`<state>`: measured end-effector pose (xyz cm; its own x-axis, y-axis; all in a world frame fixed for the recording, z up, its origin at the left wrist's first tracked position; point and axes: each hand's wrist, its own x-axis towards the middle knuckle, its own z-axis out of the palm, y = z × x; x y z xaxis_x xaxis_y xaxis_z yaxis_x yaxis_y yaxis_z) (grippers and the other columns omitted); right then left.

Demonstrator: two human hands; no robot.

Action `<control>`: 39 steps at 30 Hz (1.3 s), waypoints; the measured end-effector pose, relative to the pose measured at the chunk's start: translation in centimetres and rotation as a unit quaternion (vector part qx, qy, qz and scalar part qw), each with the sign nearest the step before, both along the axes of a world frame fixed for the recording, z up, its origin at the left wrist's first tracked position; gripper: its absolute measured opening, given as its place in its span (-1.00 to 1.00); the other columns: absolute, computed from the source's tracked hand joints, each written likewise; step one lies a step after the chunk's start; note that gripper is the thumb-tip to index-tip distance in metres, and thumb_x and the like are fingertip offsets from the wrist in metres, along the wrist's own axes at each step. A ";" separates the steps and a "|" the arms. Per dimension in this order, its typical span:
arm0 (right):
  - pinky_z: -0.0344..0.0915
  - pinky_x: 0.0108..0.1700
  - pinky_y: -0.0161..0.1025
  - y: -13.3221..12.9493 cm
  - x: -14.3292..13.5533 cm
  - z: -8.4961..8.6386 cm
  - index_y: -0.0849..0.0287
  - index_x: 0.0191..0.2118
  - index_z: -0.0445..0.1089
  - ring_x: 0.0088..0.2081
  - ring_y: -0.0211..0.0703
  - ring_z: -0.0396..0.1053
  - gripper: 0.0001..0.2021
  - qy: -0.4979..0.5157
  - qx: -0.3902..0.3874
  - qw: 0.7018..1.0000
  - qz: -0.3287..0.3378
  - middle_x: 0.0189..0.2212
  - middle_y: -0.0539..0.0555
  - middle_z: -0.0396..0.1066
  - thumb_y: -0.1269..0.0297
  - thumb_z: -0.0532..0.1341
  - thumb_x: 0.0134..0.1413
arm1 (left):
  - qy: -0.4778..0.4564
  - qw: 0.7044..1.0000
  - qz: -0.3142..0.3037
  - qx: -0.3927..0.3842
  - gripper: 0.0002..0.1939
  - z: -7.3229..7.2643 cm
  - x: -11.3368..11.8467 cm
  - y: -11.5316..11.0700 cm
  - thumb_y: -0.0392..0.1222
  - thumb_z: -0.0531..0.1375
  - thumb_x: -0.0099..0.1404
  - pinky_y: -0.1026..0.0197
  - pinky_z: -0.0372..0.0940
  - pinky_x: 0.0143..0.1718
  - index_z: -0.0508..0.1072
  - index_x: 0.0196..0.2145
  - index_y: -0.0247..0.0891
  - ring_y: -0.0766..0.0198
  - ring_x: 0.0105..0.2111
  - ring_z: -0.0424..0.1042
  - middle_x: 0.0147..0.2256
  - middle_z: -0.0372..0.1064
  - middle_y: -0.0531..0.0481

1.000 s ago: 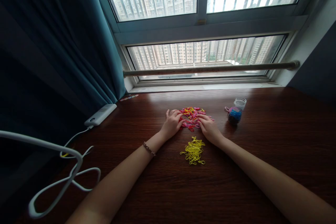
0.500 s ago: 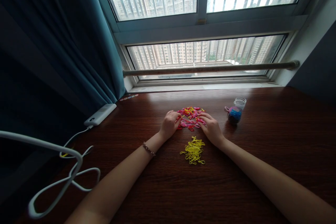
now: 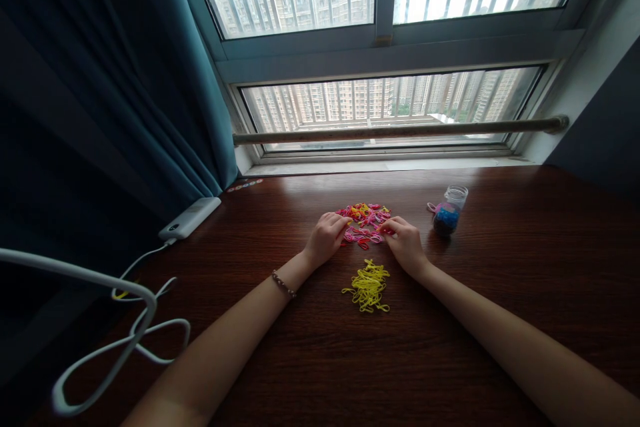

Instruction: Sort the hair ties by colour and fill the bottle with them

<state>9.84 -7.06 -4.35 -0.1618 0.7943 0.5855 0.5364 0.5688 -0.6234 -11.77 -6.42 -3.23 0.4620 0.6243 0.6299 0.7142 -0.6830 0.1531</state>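
A mixed pile of pink, red and yellow loops [image 3: 364, 215] lies on the dark wooden table [image 3: 300, 340]. My left hand [image 3: 326, 236] is at the pile's left edge, fingers closed, a bit of yellow showing at the fingertips. At the right edge, my right hand [image 3: 401, 240] has its fingers pinched together by some red and pink loops; what it grips is too small to make out. Nearer to me, between my forearms, is a separate heap of yellow loops [image 3: 369, 287].
A clear jar [image 3: 447, 217] with blue and dark contents stands right of my right hand, a pink loop beside it. At the left are a white power bank [image 3: 191, 219], its white cable [image 3: 100, 272] and a blue curtain [image 3: 150, 80]. A window is behind the table.
My right hand's fingers have drawn together and moved slightly right, off part of the pile. My left hand's fingers have shifted slightly right, with yellow now at their tips.
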 end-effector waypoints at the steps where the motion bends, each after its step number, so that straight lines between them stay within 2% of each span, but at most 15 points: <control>1: 0.23 -0.33 -0.25 0.0 0.0 0.0 0.15 -0.50 0.38 -0.40 -0.17 0.31 -0.86 -0.002 -0.001 1.000 -0.002 -0.45 0.04 0.34 0.47 0.11 -0.05 | 0.002 1.000 0.000 -0.001 -0.78 0.0 0.0 0.0 -0.29 0.00 0.26 0.06 0.20 -0.10 0.35 -0.16 -0.24 0.20 -0.23 0.32 -0.29 0.37 -0.08; 11: 0.21 -0.38 -0.28 0.0 0.1 0.3 0.17 -0.49 0.36 -0.45 -0.20 0.30 -0.94 0.008 -0.013 1.000 -0.024 -0.49 0.02 0.35 0.36 0.18 -0.07 | 0.005 1.000 -0.001 0.000 -0.79 -0.1 -0.1 0.1 -0.28 0.01 0.26 0.07 0.20 -0.11 0.36 -0.18 -0.24 0.21 -0.23 0.32 -0.30 0.37 -0.07; 17: 0.17 -0.47 -0.31 0.0 0.1 0.5 0.19 -0.50 0.32 -0.56 -0.24 0.27 -0.92 0.031 -0.065 0.995 -0.069 -0.60 -0.01 0.34 0.32 0.17 -0.07 | 0.005 1.000 0.003 0.004 -0.80 -0.2 0.0 0.1 -0.29 0.01 0.26 0.08 0.21 -0.11 0.36 -0.18 -0.25 0.21 -0.23 0.32 -0.30 0.37 -0.07; 21: 0.18 -0.46 -0.30 -0.1 0.2 0.8 0.19 -0.50 0.31 -0.57 -0.24 0.27 -0.89 0.049 -0.079 0.993 -0.079 -0.60 -0.01 0.36 0.27 0.19 -0.08 | 0.002 1.000 -0.004 0.011 -0.81 -0.2 0.0 0.2 -0.29 0.03 0.25 0.09 0.22 -0.12 0.36 -0.20 -0.26 0.22 -0.24 0.33 -0.31 0.37 -0.07; 23: 0.20 -0.45 -0.30 -0.3 0.0 0.9 0.19 -0.46 0.33 -0.54 -0.23 0.29 -0.87 0.071 -0.078 0.993 -0.044 -0.57 0.01 0.37 0.23 0.19 -0.07 | -0.001 1.000 -0.006 0.014 -0.82 -0.2 0.0 0.2 -0.29 0.03 0.25 0.08 0.23 -0.13 0.36 -0.20 -0.27 0.22 -0.25 0.33 -0.31 0.38 -0.07; 26: 0.23 -0.43 -0.31 -1.2 -0.5 1.4 0.20 -0.38 0.37 -0.48 -0.22 0.33 -0.83 0.108 -0.079 0.987 0.091 -0.49 0.05 0.41 0.20 0.18 -0.04 | -0.009 1.000 -0.003 0.015 -0.83 -0.3 -0.1 0.2 -0.29 0.04 0.25 0.08 0.23 -0.14 0.36 -0.21 -0.28 0.21 -0.25 0.34 -0.30 0.39 -0.09; 29: 0.20 -0.45 -0.34 -2.6 -1.1 2.2 0.20 -0.40 0.42 -0.51 -0.26 0.30 -0.83 0.057 -0.064 0.971 0.221 -0.52 0.04 0.41 0.20 0.18 -0.02 | -0.013 1.000 -0.001 0.012 -0.83 -0.3 -0.1 0.2 -0.28 0.05 0.24 0.09 0.24 -0.14 0.36 -0.21 -0.30 0.20 -0.25 0.34 -0.31 0.39 -0.10; 31: 0.17 -0.47 -0.36 -3.3 -1.4 2.7 0.20 -0.43 0.45 -0.55 -0.29 0.26 -0.81 0.007 -0.052 0.964 0.262 -0.56 0.03 0.40 0.21 0.17 0.00 | -0.013 1.000 -0.005 0.006 -0.84 -0.2 -0.2 0.2 -0.29 0.05 0.24 0.09 0.24 -0.15 0.37 -0.23 -0.30 0.21 -0.26 0.34 -0.32 0.39 -0.09; 32: 0.16 -0.48 -0.36 -3.5 -1.4 2.9 0.21 -0.44 0.45 -0.56 -0.30 0.25 -0.80 -0.004 -0.049 0.964 0.263 -0.57 0.03 0.39 0.21 0.16 0.02 | -0.012 1.000 -0.009 0.001 -0.85 -0.2 -0.2 0.2 -0.29 0.05 0.24 0.10 0.24 -0.15 0.37 -0.25 -0.30 0.21 -0.26 0.34 -0.32 0.39 -0.08; 34: 0.17 -0.46 -0.36 -3.4 -1.2 3.0 0.22 -0.44 0.46 -0.54 -0.29 0.27 -0.76 0.004 -0.045 0.973 0.225 -0.56 0.04 0.40 0.21 0.12 0.05 | -0.016 1.000 -0.022 -0.013 -0.86 -0.1 -0.2 0.2 -0.29 0.05 0.24 0.10 0.23 -0.14 0.39 -0.29 -0.29 0.22 -0.26 0.34 -0.33 0.39 -0.07; 37: 0.18 -0.43 -0.35 -2.4 -0.6 2.5 0.23 -0.47 0.44 -0.52 -0.25 0.30 -0.70 0.052 -0.047 0.991 0.113 -0.56 0.05 0.41 0.20 0.06 0.10 | -0.038 0.996 -0.059 -0.051 -0.87 0.2 0.2 -0.2 -0.29 0.05 0.23 0.14 0.24 -0.16 0.41 -0.34 -0.29 0.24 -0.27 0.35 -0.34 0.40 -0.07; 39: 0.18 -0.43 -0.34 -1.6 -0.2 2.1 0.23 -0.48 0.42 -0.52 -0.24 0.31 -0.68 0.079 -0.055 0.994 0.048 -0.57 0.04 0.41 0.18 0.03 0.12 | -0.055 0.988 -0.106 -0.094 -0.87 0.7 0.8 -0.7 -0.30 0.07 0.22 0.16 0.26 -0.18 0.42 -0.36 -0.29 0.25 -0.28 0.35 -0.36 0.41 -0.07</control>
